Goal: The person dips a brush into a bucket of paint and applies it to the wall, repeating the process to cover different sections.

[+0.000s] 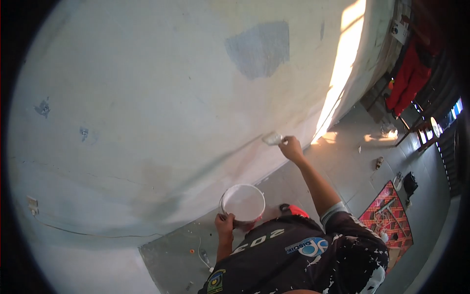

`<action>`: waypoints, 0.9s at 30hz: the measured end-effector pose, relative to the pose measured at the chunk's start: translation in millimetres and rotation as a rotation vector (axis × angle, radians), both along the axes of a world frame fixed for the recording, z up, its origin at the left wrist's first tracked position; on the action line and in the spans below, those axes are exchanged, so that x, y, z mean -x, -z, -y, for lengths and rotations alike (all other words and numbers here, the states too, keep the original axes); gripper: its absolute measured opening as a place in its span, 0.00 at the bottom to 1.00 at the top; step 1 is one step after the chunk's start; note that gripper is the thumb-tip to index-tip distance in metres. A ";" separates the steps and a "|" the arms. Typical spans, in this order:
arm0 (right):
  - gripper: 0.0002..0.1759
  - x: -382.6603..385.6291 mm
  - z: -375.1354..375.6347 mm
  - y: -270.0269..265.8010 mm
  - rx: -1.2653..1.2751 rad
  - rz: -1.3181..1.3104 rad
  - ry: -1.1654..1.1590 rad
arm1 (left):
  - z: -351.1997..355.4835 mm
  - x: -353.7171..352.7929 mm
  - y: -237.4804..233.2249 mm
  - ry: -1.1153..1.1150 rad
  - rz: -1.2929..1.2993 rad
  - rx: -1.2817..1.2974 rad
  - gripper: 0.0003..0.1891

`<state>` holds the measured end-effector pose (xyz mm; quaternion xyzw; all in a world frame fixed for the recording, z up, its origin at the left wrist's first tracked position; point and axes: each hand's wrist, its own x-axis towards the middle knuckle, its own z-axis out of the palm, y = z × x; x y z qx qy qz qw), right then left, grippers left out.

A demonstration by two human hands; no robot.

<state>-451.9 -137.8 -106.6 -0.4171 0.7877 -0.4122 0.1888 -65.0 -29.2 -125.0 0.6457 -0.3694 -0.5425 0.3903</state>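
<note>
My right hand is closed around a paintbrush, its pale bristle end lying against the wall. Lower down, my left hand grips the side of a round white bucket in front of my body. Whitish paint shows inside the bucket. A grey patch marks the wall above the brush, and two smaller grey spots are at the left.
A cable runs along the wall's foot from an outlet. A red patterned mat lies on the tiled floor at right, near a black bag. Red clothing hangs at the far right above a wooden chair.
</note>
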 end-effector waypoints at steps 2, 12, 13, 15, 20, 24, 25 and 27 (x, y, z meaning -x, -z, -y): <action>0.18 7.6 7.2 -8.8 0.005 0.030 -0.016 | 0.9 3.5 4.9 0.002 0.120 0.004 0.13; 0.15 50.7 19.6 -364.0 0.920 -0.110 -0.014 | -12.8 36.2 3.4 -0.026 0.008 0.043 0.11; 0.17 46.1 12.4 -388.2 0.942 -0.148 -0.039 | -11.9 38.9 5.1 -0.021 -0.014 0.058 0.11; 0.17 46.0 18.1 -383.3 0.915 -0.125 -0.036 | -10.8 42.7 3.7 0.000 -0.017 0.093 0.11; 0.12 27.8 34.4 -232.2 0.826 0.060 -0.035 | -16.9 57.0 -5.8 -0.060 0.019 0.022 0.11; 0.14 26.9 5.7 -91.3 0.197 0.208 -0.036 | -22.3 71.7 -24.4 -0.089 0.077 -0.021 0.12; 0.15 30.1 2.1 -55.2 0.083 0.182 -0.042 | -28.8 70.9 -22.7 -0.101 0.079 -0.035 0.12; 0.15 36.7 -11.5 -35.2 0.025 0.174 -0.059 | -26.3 74.6 -18.7 -0.047 0.119 0.044 0.12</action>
